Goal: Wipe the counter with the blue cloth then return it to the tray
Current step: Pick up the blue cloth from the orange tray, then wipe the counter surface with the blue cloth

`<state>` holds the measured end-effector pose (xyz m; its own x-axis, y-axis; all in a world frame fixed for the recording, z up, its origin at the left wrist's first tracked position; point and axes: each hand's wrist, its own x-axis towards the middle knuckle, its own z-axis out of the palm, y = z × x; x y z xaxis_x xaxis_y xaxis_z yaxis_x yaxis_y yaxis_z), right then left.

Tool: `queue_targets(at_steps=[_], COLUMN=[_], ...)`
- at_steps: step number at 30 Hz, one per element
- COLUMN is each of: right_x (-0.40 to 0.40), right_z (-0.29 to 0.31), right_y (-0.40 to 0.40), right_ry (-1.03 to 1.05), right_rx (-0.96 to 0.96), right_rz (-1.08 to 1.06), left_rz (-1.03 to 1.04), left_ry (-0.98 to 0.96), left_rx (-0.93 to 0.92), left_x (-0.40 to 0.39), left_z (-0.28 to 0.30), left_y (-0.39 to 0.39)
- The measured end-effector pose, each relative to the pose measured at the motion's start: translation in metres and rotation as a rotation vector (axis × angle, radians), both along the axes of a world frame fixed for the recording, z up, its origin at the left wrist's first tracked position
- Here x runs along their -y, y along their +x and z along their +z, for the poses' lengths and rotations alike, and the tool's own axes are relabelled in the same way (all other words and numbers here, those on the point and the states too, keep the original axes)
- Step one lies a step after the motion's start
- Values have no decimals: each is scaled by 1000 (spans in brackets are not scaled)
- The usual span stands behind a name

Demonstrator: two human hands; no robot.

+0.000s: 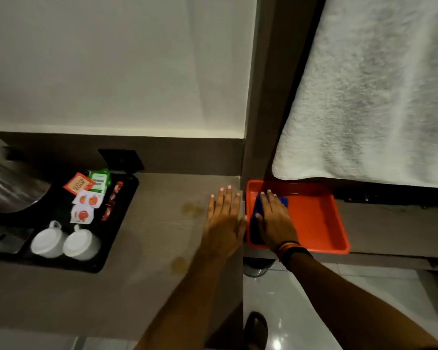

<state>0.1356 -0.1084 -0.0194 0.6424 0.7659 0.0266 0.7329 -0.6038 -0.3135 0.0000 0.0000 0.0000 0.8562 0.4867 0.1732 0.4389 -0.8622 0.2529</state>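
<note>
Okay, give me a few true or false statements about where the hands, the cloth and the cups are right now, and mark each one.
1. The right hand rests on the blue cloth inside the orange tray. True.
2. The left hand holds a cup. False: it lies flat on the counter.
3. Brownish stains mark the counter. True.
4. The two white cups sit in the orange tray. False: they sit on the black tray.

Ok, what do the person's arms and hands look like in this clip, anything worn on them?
Both forearms are bare, with no sleeves or gloves in view. The right hand has a stack of bangles at the wrist in orange, yellow and dark bands. The left hand wears nothing visible. Fingernails on both look pale and light-coloured. No watch or rings can be made out.
</note>
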Motion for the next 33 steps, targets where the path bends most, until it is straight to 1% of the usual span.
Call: queue_targets(at_steps=[4,7,11,15,17,20,22,25,28,33], right_x=[-12,-28,-40,-47,-49,-43,-37,-31,-25,-14], right_z=[-46,-69,-85,-85,-83,-75,-63,-29,8,42], right_y=[36,47,44,42,48,56,56,40,-2,-109], right_ry=[-155,-236,-245,-229,-217,-164,-63,75,146,214], right_rx=[-150,-246,-243,-252,-257,-254,-238,-226,-175,-204], right_rz=[-103,-141,-193,-222,-218,-171,-173,-185,-106,18], left_rz=[69,103,137,142,137,117,115,120,155,213], left_ry=[-52,-109,-141,-122,-145,-176,-186,-157,-118,-117], left_rx=[-90,-110,-43,-76,-75,-51,-25,-5,16,-15], left_x=[8,11,15,15,15,14,11,5,4,2], left_z=[-40,-60,-72,-73,-70,-61,-50,-28,-2,13], left_y=[26,37,41,42,40,32,20,-8,-54,-150])
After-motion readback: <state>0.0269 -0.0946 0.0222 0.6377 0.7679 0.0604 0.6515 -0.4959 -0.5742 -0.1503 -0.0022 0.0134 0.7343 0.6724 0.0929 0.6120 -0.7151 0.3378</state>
